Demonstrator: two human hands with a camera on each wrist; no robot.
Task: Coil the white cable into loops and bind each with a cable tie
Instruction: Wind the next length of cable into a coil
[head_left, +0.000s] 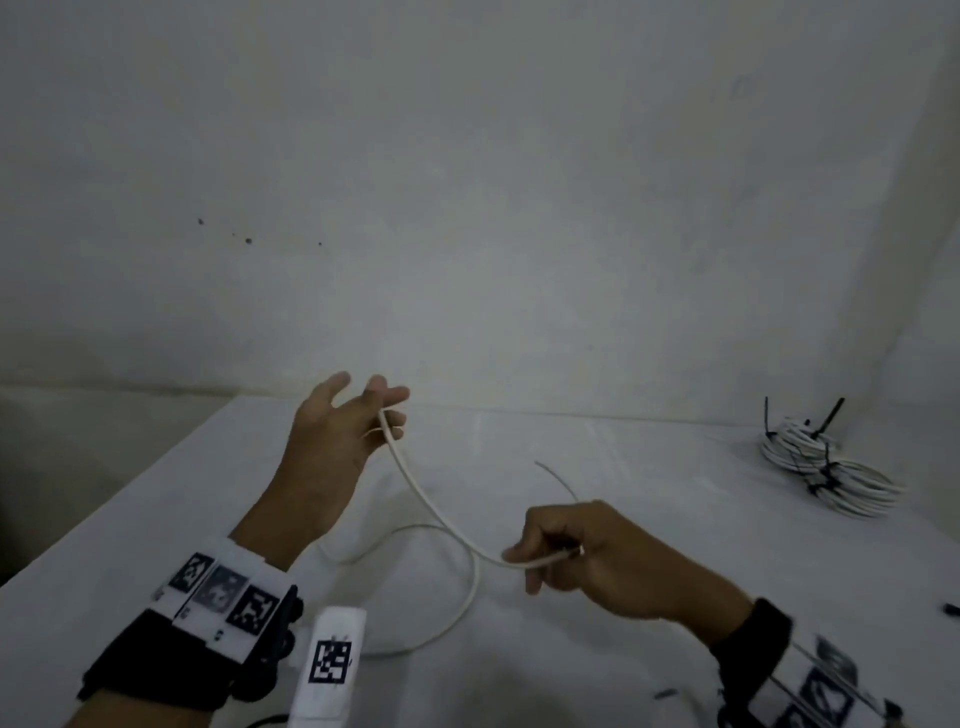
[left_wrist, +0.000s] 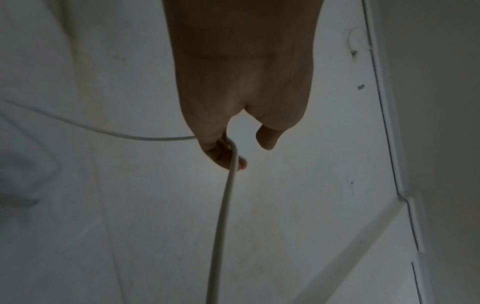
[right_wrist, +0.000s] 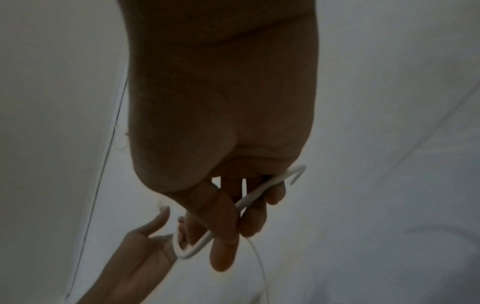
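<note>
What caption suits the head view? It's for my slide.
Both hands, left hand and right hand, hold a white cable above the table.

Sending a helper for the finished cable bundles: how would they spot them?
Go to the white table's far right corner by the wall. The stacked white coils lie there, bound with black cable ties, unlike the loose white cable between the hands.

- We see a white table that meets a pale wall at its far edge.
- On the wall above the table's far left corner sit a few small dark specks.
- Near the table's right edge lies a small black object, cut off by the frame.
- Toward the table's near edge lies a short dark piece, too blurred to name.
</note>
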